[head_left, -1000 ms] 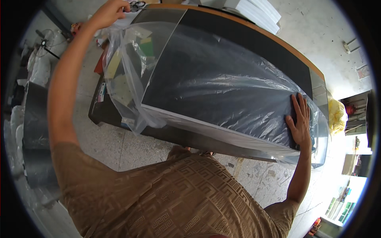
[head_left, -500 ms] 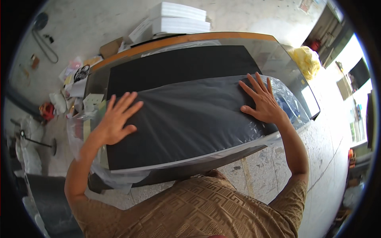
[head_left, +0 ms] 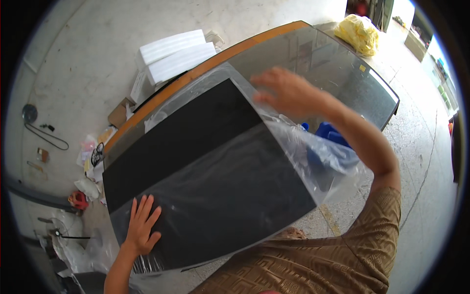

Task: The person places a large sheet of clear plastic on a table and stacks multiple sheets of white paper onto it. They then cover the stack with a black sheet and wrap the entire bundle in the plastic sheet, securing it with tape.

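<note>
Black panel (head_left: 196, 166) lay on the glass worktop (head_left: 333, 63), its near half sheathed in a clear plastic bag (head_left: 293, 147). Left hand (head_left: 142, 225) pressed flat, fingers spread; blurred right hand (head_left: 286, 90) seemingly open at the bag's far edge.

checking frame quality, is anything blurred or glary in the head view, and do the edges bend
Head view: the right hand is motion-blurred, the left hand sharp; soft glare on the clear plastic bag and glass tabletop; the table's orange edge bows from fisheye distortion; a dark vignette rings the frame.
</note>
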`<state>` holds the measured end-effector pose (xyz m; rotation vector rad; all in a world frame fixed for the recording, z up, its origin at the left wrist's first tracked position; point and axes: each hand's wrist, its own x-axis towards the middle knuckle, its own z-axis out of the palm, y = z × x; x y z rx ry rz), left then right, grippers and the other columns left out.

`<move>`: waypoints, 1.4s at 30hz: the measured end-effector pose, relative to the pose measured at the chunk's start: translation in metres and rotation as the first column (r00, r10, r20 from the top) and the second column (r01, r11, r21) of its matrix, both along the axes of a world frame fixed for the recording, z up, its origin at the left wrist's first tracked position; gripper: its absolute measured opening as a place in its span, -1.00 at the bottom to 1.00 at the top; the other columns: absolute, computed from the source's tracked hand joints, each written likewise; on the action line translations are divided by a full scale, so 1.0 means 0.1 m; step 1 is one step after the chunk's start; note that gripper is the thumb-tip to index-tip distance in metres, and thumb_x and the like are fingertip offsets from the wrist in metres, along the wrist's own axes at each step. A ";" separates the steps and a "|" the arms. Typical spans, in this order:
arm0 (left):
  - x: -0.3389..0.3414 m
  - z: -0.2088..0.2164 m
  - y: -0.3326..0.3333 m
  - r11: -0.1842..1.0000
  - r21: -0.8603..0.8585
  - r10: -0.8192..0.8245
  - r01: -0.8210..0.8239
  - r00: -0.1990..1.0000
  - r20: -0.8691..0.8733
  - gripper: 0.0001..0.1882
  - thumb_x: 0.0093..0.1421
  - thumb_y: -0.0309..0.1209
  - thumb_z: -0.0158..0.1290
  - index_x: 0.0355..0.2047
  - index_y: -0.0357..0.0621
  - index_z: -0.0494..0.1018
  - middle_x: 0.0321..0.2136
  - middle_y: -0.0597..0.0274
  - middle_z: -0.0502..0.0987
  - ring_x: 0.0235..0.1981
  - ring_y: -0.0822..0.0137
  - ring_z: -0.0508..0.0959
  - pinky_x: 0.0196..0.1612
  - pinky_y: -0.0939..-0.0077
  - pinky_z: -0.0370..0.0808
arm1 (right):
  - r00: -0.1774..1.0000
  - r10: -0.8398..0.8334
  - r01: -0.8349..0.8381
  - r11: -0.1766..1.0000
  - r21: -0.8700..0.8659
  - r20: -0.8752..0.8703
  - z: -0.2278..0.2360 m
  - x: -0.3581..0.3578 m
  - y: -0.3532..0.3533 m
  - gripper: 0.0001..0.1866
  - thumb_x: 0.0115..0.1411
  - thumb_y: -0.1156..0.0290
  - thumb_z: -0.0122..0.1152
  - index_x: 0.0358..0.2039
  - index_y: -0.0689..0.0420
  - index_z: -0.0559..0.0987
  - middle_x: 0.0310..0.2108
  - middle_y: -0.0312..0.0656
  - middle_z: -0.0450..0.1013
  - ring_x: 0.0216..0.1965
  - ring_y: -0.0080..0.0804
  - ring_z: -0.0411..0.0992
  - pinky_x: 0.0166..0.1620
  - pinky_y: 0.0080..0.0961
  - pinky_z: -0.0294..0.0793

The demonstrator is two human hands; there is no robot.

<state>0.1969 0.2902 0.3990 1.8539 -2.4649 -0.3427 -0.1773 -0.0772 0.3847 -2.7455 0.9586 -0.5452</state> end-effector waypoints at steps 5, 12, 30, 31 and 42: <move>0.03 -0.03 -0.07 0.999 0.010 0.033 -0.034 0.999 0.022 -0.26 0.25 0.15 -0.29 0.31 -0.01 0.04 0.32 -0.09 -0.03 0.34 -0.11 -0.05 0.30 -0.18 -0.26 | 0.848 -0.523 0.241 0.515 0.823 0.079 -0.84 -0.03 -2.07 -0.32 0.15 -0.11 0.10 -0.01 0.28 0.45 -0.09 -0.01 0.45 -0.04 0.03 0.40 -0.09 -0.03 0.41; 0.15 -0.05 -0.03 0.996 0.072 0.052 -0.054 0.998 0.040 -0.22 0.19 0.21 -0.23 0.32 0.10 0.03 0.32 -0.05 -0.01 0.34 -0.09 -0.03 0.30 -0.20 -0.27 | 0.679 -0.734 0.423 0.386 0.819 -0.005 -3.07 0.65 -2.78 -0.29 0.05 -0.07 0.17 -0.11 0.42 0.49 -0.18 0.16 0.48 -0.17 -0.04 0.50 -0.23 -0.18 0.48; 0.08 0.01 -0.11 0.992 0.083 0.091 -0.092 0.996 0.014 -0.28 0.24 0.23 -0.35 0.28 0.14 0.12 0.32 0.08 0.02 0.35 0.03 -0.04 0.34 -0.04 -0.28 | 0.545 -0.703 -0.838 -0.442 0.320 0.457 -2.29 1.48 -2.80 -0.46 0.07 0.04 0.30 -0.13 0.23 0.46 -0.28 -0.06 0.49 -0.22 -0.16 0.48 -0.10 -0.32 0.53; 0.11 0.02 -0.18 0.995 0.072 0.066 -0.067 0.998 0.021 -0.28 0.23 0.23 -0.35 0.28 0.13 0.12 0.32 0.07 0.01 0.36 0.04 -0.04 0.34 -0.04 -0.28 | 0.547 -0.645 -0.833 -0.478 0.277 0.533 -2.24 1.36 -2.98 -0.47 0.09 0.05 0.29 -0.13 0.23 0.46 -0.30 -0.08 0.49 -0.19 -0.17 0.47 -0.08 -0.30 0.52; 0.54 -0.03 -0.47 0.899 -0.136 0.423 -0.417 0.906 0.022 -0.26 0.24 0.16 -0.25 0.30 0.01 0.07 0.33 -0.09 -0.08 0.36 -0.07 -0.15 0.32 -0.08 -0.27 | 0.508 -0.157 -0.834 0.156 0.529 0.847 -0.37 0.80 -1.90 -0.41 0.07 0.40 0.28 0.13 0.10 0.31 0.05 -0.07 0.32 0.05 -0.11 0.36 0.15 -0.17 0.33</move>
